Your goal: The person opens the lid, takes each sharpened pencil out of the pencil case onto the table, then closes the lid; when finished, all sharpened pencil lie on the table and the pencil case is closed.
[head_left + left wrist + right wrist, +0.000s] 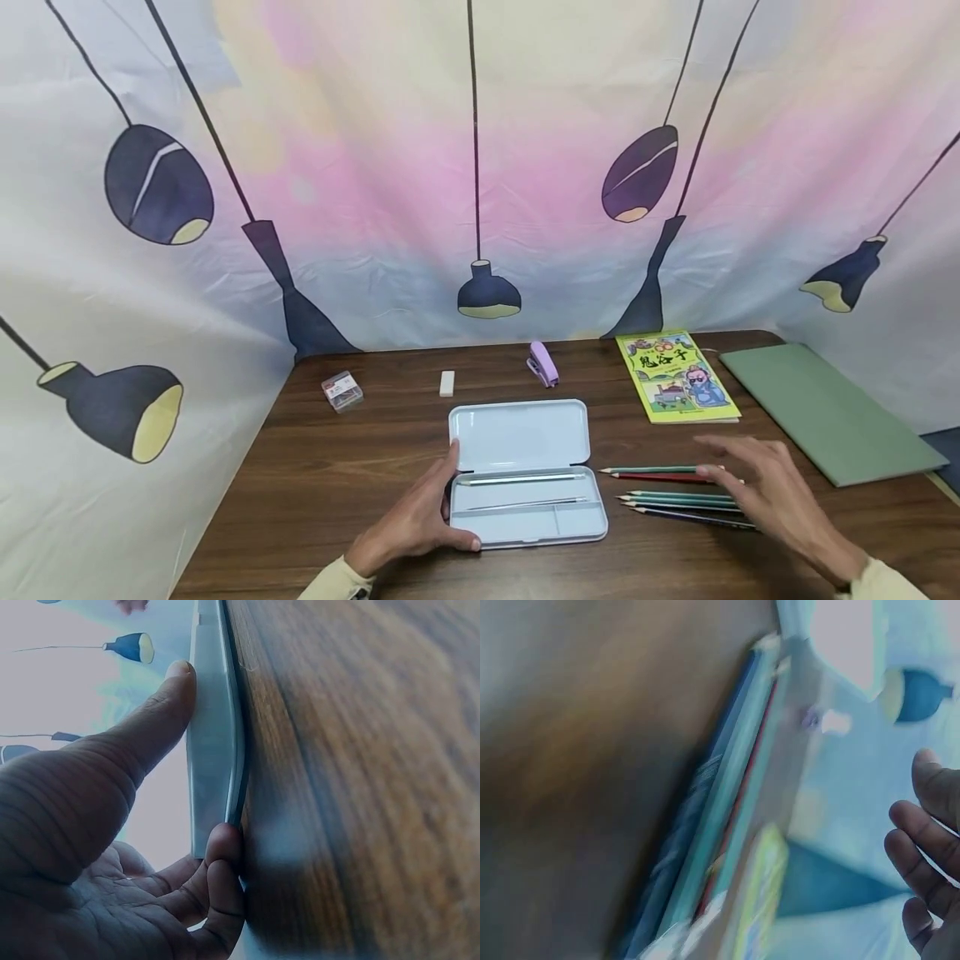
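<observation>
A light-blue pencil case [517,529] lies open on the table, its lid tilted back. Inside are a pale pencil [521,479] in the upper compartment and a thin silvery one [528,503] along the divider. My left hand [420,517] holds the case's left end, thumb at its front edge; the left wrist view shows fingertips curled against the case's wall [210,742]. To the right, a green pencil and a red pencil [660,477] lie above several green and dark pencils [682,502]. Over their blunt ends hovers my right hand [780,500], fingers spread; the right wrist view shows it holding nothing.
Along the back of the table sit a small clear box [342,392], a white eraser [447,383] and a purple stapler [543,364]. A yellow book [677,377] and a green folder [832,412] lie at the right. A lamp-patterned curtain [390,208] hangs behind.
</observation>
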The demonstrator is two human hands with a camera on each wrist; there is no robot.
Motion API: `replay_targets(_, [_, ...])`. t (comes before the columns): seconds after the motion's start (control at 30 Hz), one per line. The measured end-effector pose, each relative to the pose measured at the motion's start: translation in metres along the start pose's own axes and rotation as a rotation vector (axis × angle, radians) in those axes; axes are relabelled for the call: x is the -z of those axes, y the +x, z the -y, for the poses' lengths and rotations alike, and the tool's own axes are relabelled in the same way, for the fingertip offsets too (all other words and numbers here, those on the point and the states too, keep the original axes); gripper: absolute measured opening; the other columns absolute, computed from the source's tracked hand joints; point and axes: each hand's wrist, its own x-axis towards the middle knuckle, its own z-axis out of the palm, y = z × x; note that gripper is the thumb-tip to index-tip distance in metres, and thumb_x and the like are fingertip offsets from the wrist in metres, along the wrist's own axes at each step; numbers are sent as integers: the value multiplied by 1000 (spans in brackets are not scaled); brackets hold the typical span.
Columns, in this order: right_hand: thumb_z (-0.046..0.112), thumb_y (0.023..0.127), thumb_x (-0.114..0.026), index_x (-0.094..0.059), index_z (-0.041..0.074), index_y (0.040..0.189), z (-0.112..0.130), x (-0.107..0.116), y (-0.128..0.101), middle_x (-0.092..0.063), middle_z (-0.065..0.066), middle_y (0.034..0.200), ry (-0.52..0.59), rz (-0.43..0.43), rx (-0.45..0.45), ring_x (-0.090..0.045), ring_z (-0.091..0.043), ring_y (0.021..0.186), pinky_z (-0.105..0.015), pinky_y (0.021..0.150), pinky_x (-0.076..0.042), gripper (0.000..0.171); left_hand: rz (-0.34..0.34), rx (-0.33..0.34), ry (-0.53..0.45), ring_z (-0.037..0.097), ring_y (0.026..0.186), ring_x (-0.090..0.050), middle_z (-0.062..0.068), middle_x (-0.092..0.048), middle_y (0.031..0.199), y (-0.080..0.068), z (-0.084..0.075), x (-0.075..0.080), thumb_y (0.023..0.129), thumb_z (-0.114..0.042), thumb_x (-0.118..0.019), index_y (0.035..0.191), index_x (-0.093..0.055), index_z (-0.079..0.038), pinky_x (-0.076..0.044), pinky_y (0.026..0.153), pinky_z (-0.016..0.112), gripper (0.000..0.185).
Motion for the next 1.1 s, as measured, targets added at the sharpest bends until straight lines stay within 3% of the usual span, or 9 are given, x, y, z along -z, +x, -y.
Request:
replay_targets(0.13, [10, 67, -79, -68, 13, 100, 23, -17, 25, -67, 3, 94, 33, -18, 87, -56, -16, 88, -33, 80, -28, 35, 4, 5, 8, 10, 74, -43, 6, -43, 112, 0, 0, -1, 56, -50, -81, 145, -3, -2, -38, 63, 22, 128])
replay_targets(0.23, [13, 70, -77, -67, 14, 100, 41, -36, 37, -66, 6, 96, 91, 34, 147, -57, -15, 90, -34, 82, -30, 32, 2, 4, 20, 12, 78, -44, 7, -43, 114, 2, 0, -1, 56, -51, -80, 145, -3, -3, -38, 66, 23, 128])
replay_targets(0.43, [21, 79, -71, -69, 16, 101, 68, -75, 45, -65, 12, 98, 207, 304, 179, -57, -4, 85, -30, 75, -42, 23, -8, -3, 31, 15, 86, -45, 9, -42, 119, 2, 0, -2, 56, -52, -80, 145, -3, -1, -39, 72, 27, 128])
replay_targets(0.57, [24, 84, -66, -69, 16, 104, 76, -93, 44, -65, 11, 99, 160, 455, 214, -56, -2, 87, -30, 73, -43, 22, -16, -5, 37, 21, 112, -41, 16, -37, 134, 1, 0, -3, 55, -55, -79, 145, -4, 0, -37, 91, 38, 129])
replay_targets(0.67, [26, 85, -64, -66, 14, 108, 79, -101, 41, -64, 6, 103, 78, 491, 255, -56, -6, 92, -33, 77, -43, 27, -18, -1, 38, 23, 119, -36, 18, -34, 137, 1, 0, -2, 55, -55, -79, 145, -4, 0, -32, 95, 44, 129])
replay_targets(0.8, [26, 85, -63, -65, 13, 111, 83, -106, 36, -62, 0, 105, 12, 535, 230, -55, -11, 92, -35, 77, -43, 29, -6, 8, 28, 23, 119, -36, 17, -35, 136, 1, 0, -2, 55, -54, -79, 145, -3, 0, -31, 95, 45, 129])
replay_targets(1.0, [19, 86, -62, -68, 17, 101, 85, -111, 32, -59, 9, 90, 30, 528, 217, -48, -4, 78, -29, 70, -38, 17, -14, 2, 30, 24, 121, -35, 17, -35, 136, 0, 0, 0, 56, -53, -80, 145, -3, 0, -31, 96, 45, 129])
replay_targets(1.1, [16, 85, -63, -69, 18, 95, 87, -112, 32, -54, 12, 85, 44, 515, 211, -45, -3, 74, -27, 68, -35, 13, -15, 1, 33, 21, 107, -43, 13, -40, 130, -1, 0, 0, 55, -52, -80, 145, -3, 0, -38, 88, 36, 129])
